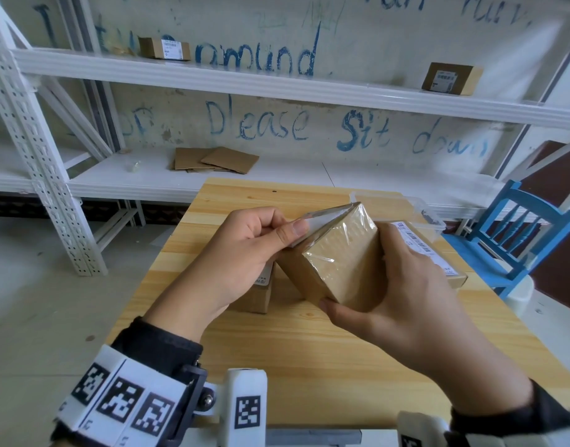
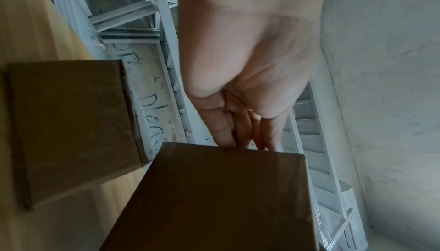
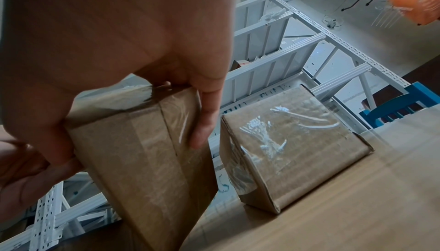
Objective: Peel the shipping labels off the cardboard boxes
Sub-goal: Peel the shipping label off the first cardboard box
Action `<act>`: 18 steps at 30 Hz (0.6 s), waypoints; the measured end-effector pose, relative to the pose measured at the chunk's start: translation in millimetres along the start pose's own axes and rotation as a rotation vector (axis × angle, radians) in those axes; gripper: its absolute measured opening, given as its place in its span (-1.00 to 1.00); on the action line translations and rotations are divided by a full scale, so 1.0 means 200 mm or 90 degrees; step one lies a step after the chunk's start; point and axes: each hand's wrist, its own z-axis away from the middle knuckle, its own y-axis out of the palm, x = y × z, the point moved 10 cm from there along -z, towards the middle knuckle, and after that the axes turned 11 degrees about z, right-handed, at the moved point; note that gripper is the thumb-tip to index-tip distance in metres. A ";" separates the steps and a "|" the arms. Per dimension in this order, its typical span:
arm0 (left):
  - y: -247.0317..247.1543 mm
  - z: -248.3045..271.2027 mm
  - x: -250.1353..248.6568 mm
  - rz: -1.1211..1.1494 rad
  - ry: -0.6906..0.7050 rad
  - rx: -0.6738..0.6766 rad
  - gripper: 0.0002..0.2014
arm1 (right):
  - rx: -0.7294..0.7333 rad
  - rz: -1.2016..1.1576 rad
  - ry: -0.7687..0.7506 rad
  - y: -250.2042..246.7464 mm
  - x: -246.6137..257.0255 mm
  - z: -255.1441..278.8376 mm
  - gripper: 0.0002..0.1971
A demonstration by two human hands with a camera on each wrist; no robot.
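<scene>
A box [image 1: 341,259] is held tilted above the surface [image 1: 309,350], left hand [image 1: 241,253] at its left, right hand [image 1: 402,285] at its right. Two boxes [image 1: 254,293] [image 1: 428,250] lie beneath. A shelf rack [image 1: 212,75] stands behind; a chair [image 1: 519,240] stands right.

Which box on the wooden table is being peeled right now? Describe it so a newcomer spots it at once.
Start at the wooden table in front of the white shelving. Above its middle, the right hand holds the cardboard box tilted on edge, off the table. Unlike the boxes lying flat beside it, this box has its label partly lifted, pinched by the left hand.
</scene>
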 end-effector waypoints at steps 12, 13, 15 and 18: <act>-0.03 0.00 0.02 -0.033 -0.006 -0.022 -0.76 | 0.003 -0.015 0.001 0.00 0.00 0.01 -0.21; -0.02 0.00 0.01 -0.034 -0.006 -0.020 -0.75 | 0.002 -0.018 0.001 0.00 0.00 0.01 -0.22; -0.02 0.00 0.01 -0.035 -0.005 -0.015 -0.75 | 0.004 -0.016 0.001 0.00 0.00 0.01 -0.23; -0.03 0.00 0.01 -0.038 -0.006 -0.020 -0.75 | 0.014 -0.008 0.001 0.01 0.00 0.00 -0.24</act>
